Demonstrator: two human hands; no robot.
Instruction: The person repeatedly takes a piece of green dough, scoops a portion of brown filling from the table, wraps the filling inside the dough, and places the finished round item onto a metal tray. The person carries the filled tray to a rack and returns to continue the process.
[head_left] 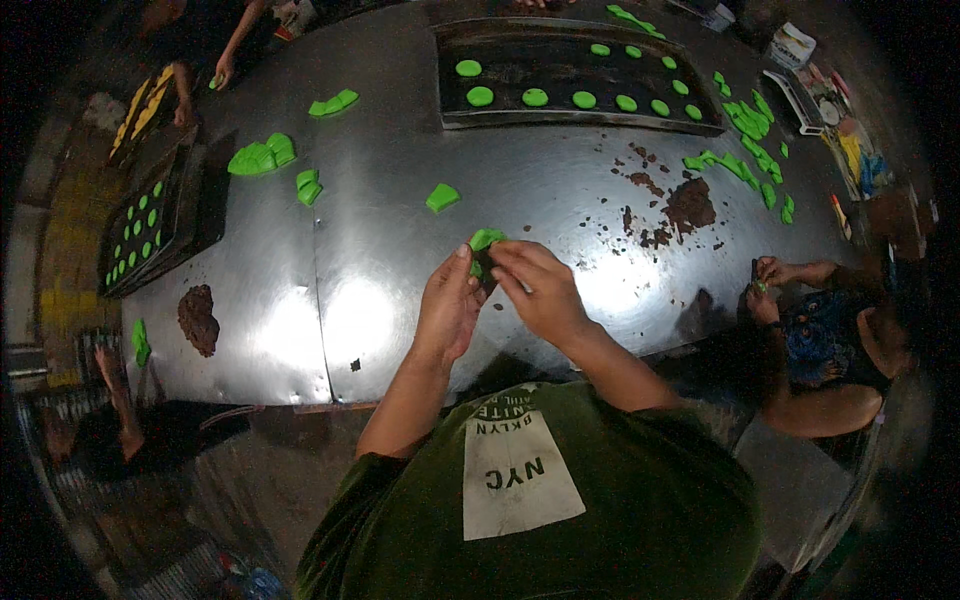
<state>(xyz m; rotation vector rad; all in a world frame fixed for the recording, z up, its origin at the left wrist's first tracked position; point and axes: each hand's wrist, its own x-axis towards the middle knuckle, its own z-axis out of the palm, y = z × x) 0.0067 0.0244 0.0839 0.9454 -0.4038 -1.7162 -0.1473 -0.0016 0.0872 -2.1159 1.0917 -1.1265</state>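
Note:
Above the steel tabletop, in front of my body, a bright green piece of dough (486, 238) is held up between my two hands. My left hand (448, 305) grips it from the left, thumb pointing up. From the other side my right hand (543, 288) closes on it with bent fingers. A dark gap shows between the hands under the dough; what is in it I cannot make out. Just beyond, a loose green dough piece (442, 197) lies on the metal. To the right is a crumbly brown mound of filling (690, 204) with scattered bits.
A black baking tray (560, 122) with rows of green rounds stands at the back; another tray (185, 215) is at the left. Green dough pieces (262, 156) and a brown lump (198, 320) lie left. More green strips (750, 120) lie right. Co-workers' hands (768, 285) work around the table.

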